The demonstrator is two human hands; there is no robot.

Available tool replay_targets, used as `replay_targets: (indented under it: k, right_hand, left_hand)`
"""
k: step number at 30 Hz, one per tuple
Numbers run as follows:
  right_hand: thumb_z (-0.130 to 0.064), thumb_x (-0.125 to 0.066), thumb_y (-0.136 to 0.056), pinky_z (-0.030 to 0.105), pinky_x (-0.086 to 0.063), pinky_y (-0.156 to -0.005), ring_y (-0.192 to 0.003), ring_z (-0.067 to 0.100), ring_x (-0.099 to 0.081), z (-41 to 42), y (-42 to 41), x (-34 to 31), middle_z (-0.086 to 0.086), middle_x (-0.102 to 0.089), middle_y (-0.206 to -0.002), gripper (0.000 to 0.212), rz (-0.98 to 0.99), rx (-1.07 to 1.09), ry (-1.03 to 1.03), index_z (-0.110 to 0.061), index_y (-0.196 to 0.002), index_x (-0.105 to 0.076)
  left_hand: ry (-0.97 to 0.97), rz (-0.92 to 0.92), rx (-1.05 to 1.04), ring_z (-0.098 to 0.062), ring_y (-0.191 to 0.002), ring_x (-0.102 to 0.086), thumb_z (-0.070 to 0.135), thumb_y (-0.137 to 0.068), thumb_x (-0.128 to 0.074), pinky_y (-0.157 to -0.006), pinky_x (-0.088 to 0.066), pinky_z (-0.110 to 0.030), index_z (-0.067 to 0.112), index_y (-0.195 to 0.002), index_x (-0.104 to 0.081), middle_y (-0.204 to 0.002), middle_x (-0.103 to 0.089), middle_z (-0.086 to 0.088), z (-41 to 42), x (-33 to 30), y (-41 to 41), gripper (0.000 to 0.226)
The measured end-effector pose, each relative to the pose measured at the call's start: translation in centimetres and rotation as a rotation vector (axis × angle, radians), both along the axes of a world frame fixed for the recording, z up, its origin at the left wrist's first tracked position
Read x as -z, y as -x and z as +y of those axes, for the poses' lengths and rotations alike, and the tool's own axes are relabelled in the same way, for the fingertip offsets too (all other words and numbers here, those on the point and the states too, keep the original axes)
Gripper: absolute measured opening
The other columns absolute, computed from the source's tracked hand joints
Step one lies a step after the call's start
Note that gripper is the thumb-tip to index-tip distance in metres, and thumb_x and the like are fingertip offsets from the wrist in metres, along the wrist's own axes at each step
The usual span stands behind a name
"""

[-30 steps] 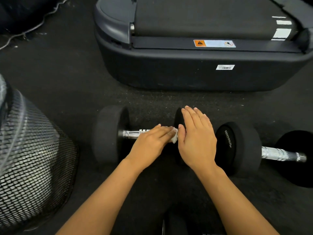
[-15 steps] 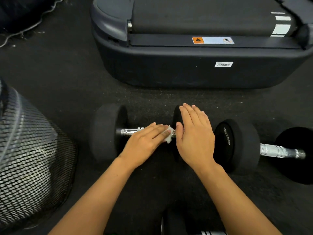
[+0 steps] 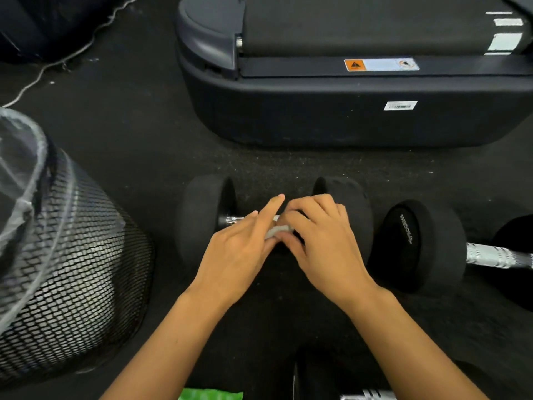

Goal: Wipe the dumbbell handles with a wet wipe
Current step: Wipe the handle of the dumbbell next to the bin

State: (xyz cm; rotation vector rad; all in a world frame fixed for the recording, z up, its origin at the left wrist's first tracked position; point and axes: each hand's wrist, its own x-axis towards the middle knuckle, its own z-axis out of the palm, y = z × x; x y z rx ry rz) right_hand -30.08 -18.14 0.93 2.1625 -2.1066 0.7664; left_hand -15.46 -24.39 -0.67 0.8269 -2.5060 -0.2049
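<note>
The right hand, laid flat over the inner weight of the dumbbell half a second ago, has been shifted onto the middle of the bar, and its fingers are now curled there. The left hand has been loosened: its forefinger is raised and pointed toward the upper centre of the frame, where it was earlier closed over the handle. The wet wipe, bunched and whitish, is seen at frame centre between the two hands, pinched by the right grip against the chrome handle; the left fingers are laid against it. The dumbbell is set on the dark floor, its bar running left to right. On the end of a second dumbbell, at centre right, white lettering is seen but cannot be read. On the treadmill at the top an orange warning label and a white barcode sticker are fixed, their text too small to be read. A mesh bin is stood at lower left.
</note>
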Motion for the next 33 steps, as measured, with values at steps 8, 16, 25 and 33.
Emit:
replay_targets:
  k: [8,16,25,33]
  right_hand:
    - [-0.009,-0.065,-0.077,0.029,-0.052,-0.071,-0.089,0.019,-0.060,-1.0,-1.4,2.0,0.008,-0.062,-0.101,0.017,-0.018,0.032,0.057,-0.007,-0.094,-0.063]
    - [0.008,-0.074,-0.066,0.040,-0.046,-0.091,-0.111,0.033,-0.059,-1.9,-2.9,5.1,0.018,-0.064,-0.113,0.044,-0.004,0.186,-0.116,-0.002,-0.107,-0.061]
    - [0.010,-0.077,-0.062,0.048,-0.038,-0.096,-0.106,0.033,-0.062,-4.0,-4.1,6.8,0.016,-0.066,-0.111,0.049,-0.056,0.083,-0.073,-0.001,-0.108,-0.067]
    - [-0.024,-0.055,-0.088,0.041,-0.029,-0.104,-0.120,0.033,-0.051,-3.6,-3.8,6.5,0.017,-0.060,-0.122,0.026,-0.109,0.110,-0.118,-0.007,-0.106,-0.065]
  left_hand:
    - [0.104,-0.094,-0.274,-0.022,-0.137,-0.027,0.037,-0.080,-0.065,-0.115,-0.010,-0.044,0.012,-0.136,-0.041,-0.143,-0.041,-0.006,-1.2,-1.2,-4.6,0.066]
    - [-0.204,-0.015,-0.345,-0.003,-0.141,-0.008,0.036,-0.083,-0.060,-0.113,-0.020,-0.033,0.019,-0.144,-0.031,-0.151,-0.022,0.010,-1.8,0.2,-5.6,0.069]
    - [-0.231,0.119,-0.337,-0.005,-0.141,-0.013,0.037,-0.083,-0.056,-0.112,-0.027,-0.042,0.017,-0.141,-0.037,-0.150,-0.030,0.008,-1.4,1.1,-5.5,0.064]
    - [-0.240,0.155,-0.352,-0.004,-0.141,-0.013,0.030,-0.082,-0.061,-0.113,-0.025,-0.042,0.018,-0.140,-0.038,-0.149,-0.031,0.008,-1.6,1.3,-5.3,0.064]
